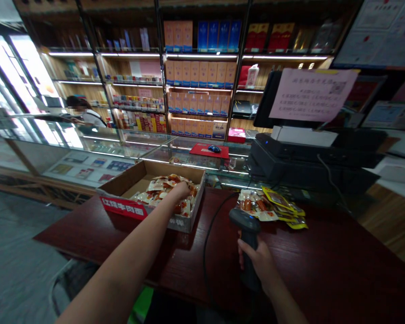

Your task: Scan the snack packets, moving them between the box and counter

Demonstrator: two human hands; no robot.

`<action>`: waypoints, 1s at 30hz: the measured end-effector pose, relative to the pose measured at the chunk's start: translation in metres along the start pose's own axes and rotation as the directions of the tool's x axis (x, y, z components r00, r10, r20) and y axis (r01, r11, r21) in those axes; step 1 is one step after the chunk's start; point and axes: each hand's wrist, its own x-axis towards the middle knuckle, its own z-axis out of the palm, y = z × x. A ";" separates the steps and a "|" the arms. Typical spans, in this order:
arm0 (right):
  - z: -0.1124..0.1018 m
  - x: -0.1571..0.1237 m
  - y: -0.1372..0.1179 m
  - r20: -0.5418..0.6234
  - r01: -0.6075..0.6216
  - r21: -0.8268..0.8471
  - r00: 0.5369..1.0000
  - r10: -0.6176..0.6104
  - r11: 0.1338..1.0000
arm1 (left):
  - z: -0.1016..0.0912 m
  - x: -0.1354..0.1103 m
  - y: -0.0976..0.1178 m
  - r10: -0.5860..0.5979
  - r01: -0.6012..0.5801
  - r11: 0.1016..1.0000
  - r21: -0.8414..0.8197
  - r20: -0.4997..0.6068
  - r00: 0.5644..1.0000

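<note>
My left hand point(181, 192) reaches into a shallow cardboard box point(121, 176) and touches the clear-and-white snack packets point(160, 185) heaped inside. Its fingers are hidden, so whether they grip a packet does not show. A dark barcode scanner point(245, 221) is held upright over the table, my right hand point(259, 258) wrapped round its handle. Just beyond the scanner lie more packets of the same kind point(253, 204), with several yellow-edged packets point(285, 207) overlapping to their right.
The scanner's black cable point(206, 243) loops over the dark red table point(290, 261). Behind stand glass display counters point(141, 144), a mouse point(214, 148) on a red mat point(197, 152), and a monitor point(266, 101) by black equipment point(290, 150). Another person point(91, 118) is at the far left counter.
</note>
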 end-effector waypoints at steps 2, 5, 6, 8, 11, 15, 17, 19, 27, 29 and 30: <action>0.001 -0.001 -0.001 0.004 0.006 0.000 1.000 -0.006 1.000 | -0.002 -0.004 -0.001 -0.009 0.009 0.999 -0.046 -0.017 1.000; 0.002 -0.004 -0.003 -0.002 0.001 0.008 1.000 -0.001 1.000 | -0.005 -0.008 -0.007 -0.028 0.018 0.994 -0.105 -0.088 0.996; 0.002 -0.005 -0.004 -0.005 -0.003 0.013 1.000 0.003 1.000 | -0.006 -0.010 -0.009 -0.041 0.021 0.987 -0.157 -0.126 0.991; 0.003 -0.007 -0.004 -0.008 -0.008 0.023 1.000 0.009 1.000 | -0.006 -0.014 -0.012 -0.079 -0.001 0.929 -0.369 -0.202 0.976; 0.004 -0.008 -0.003 -0.003 -0.003 0.024 1.000 0.003 1.000 | -0.007 -0.026 -0.007 -0.186 -0.138 0.577 -0.805 -0.294 0.938; 0.005 -0.008 -0.002 0.007 0.004 0.017 1.000 -0.005 1.000 | -0.003 -0.049 0.020 -0.211 -0.358 0.041 -0.933 -0.359 0.909; 0.005 -0.008 -0.004 -0.002 0.012 0.026 1.000 -0.012 1.000 | 0.006 -0.060 0.038 -0.162 -0.399 -0.082 -0.913 -0.383 0.909; 0.004 -0.009 -0.005 -0.016 0.027 0.034 1.000 -0.027 0.999 | 0.022 -0.069 0.056 -0.131 -0.393 -0.164 -0.905 -0.375 0.918; -0.002 -0.015 -0.004 -0.037 0.031 0.011 0.999 -0.031 0.999 | 0.118 -0.063 0.087 -0.130 -0.216 -0.326 -0.920 -0.183 0.974; -0.003 -0.014 0.001 -0.027 0.005 -0.010 1.000 -0.005 1.000 | 0.130 -0.057 0.083 -0.112 -0.185 -0.318 -0.930 -0.157 0.981; -0.003 -0.014 0.004 -0.025 -0.008 -0.023 1.000 0.008 1.000 | 0.133 -0.054 0.081 -0.105 -0.177 -0.312 -0.934 -0.151 0.983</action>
